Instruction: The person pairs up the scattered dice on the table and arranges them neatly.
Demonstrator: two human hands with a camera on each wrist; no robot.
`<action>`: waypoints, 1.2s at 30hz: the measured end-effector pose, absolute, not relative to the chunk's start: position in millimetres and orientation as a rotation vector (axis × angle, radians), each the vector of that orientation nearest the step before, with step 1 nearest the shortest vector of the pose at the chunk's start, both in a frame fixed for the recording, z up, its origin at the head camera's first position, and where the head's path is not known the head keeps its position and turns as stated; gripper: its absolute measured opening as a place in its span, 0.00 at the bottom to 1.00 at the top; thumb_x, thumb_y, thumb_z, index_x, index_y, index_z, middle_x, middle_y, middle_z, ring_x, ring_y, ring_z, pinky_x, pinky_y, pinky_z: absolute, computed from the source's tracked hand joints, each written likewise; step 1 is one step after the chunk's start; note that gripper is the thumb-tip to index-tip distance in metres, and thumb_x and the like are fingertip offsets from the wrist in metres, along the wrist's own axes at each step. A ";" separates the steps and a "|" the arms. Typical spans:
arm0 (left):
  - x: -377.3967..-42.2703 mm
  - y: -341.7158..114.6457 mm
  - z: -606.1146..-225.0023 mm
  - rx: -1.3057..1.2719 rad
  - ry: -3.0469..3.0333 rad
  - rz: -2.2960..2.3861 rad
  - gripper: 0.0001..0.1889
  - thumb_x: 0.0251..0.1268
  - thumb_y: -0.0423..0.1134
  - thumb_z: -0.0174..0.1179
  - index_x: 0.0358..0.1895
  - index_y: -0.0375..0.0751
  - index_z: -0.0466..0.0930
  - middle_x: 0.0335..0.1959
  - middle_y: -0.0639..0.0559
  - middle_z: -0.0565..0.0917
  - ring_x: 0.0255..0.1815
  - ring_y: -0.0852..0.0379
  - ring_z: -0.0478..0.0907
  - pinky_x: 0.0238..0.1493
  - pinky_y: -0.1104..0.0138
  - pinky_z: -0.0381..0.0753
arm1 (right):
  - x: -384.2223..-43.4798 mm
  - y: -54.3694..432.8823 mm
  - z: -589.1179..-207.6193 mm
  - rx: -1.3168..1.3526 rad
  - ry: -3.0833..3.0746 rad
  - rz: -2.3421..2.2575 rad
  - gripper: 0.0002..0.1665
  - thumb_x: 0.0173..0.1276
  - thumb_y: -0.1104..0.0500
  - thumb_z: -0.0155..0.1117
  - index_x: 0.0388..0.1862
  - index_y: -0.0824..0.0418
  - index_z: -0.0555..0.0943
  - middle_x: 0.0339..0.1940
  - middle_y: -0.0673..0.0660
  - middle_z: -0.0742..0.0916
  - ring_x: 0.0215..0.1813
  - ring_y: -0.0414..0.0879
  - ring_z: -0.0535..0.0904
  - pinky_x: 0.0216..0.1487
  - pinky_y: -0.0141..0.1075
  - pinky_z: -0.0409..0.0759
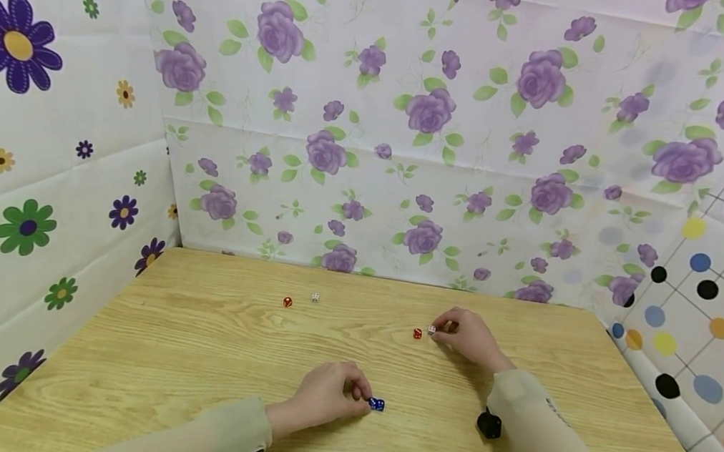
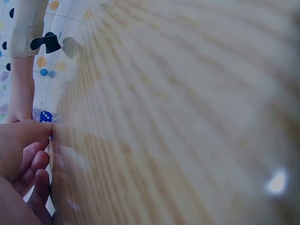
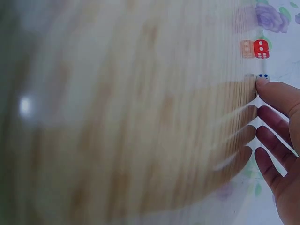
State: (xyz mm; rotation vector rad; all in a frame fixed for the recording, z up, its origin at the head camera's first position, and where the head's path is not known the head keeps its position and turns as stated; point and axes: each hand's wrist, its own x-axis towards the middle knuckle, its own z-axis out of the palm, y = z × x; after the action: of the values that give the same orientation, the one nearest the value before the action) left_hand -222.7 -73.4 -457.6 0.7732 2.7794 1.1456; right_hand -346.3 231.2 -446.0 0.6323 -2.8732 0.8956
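Note:
Two blue dice sit side by side near the front middle of the table. My left hand (image 1: 324, 393) pinches the nearer one, a blue die (image 1: 372, 403), between thumb and fingers; the other blue die (image 1: 381, 405) lies just right of it. Farther back on the right, my right hand (image 1: 470, 337) pinches a white die (image 1: 432, 330) at the table top. In the right wrist view the thumb covers most of this white die (image 3: 263, 76). Just left of it in the head view rests a red die (image 1: 417, 333), apart from the fingers.
Toward the back left of the wooden table (image 1: 197, 341) lie another red die (image 1: 287, 302) and another white die (image 1: 315, 298), a little apart. Flowered cloth (image 1: 369, 148) hangs behind the table, with patterned cloths at both sides.

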 end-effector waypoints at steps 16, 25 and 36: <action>-222.5 -73.0 -456.8 0.764 2.781 1.131 0.06 0.53 0.43 0.74 0.31 0.55 0.85 0.28 0.64 0.80 0.26 0.74 0.70 0.33 0.74 0.68 | -315.0 214.3 -454.8 0.572 -2.863 0.921 0.03 0.63 0.58 0.72 0.36 0.51 0.87 0.34 0.50 0.83 0.36 0.40 0.75 0.37 0.31 0.74; -224.0 -73.9 -457.5 0.750 2.777 1.128 0.06 0.53 0.44 0.74 0.30 0.56 0.85 0.28 0.64 0.80 0.26 0.73 0.71 0.32 0.73 0.68 | -289.2 187.1 -451.0 0.637 -2.876 1.016 0.04 0.63 0.59 0.72 0.37 0.52 0.87 0.38 0.50 0.84 0.39 0.41 0.76 0.39 0.28 0.75; -224.5 -72.6 -456.5 0.750 2.772 1.126 0.06 0.53 0.43 0.74 0.30 0.56 0.85 0.28 0.64 0.80 0.26 0.73 0.70 0.32 0.74 0.67 | -276.5 171.5 -454.7 0.713 -2.857 1.055 0.06 0.61 0.59 0.73 0.36 0.52 0.86 0.36 0.48 0.83 0.37 0.38 0.78 0.38 0.27 0.77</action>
State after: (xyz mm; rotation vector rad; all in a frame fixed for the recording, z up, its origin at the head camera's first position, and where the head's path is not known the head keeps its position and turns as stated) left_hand -224.5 -72.6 -456.5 0.7501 2.7722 1.1256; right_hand -276.5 171.5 -454.7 0.7127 -2.8569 1.0547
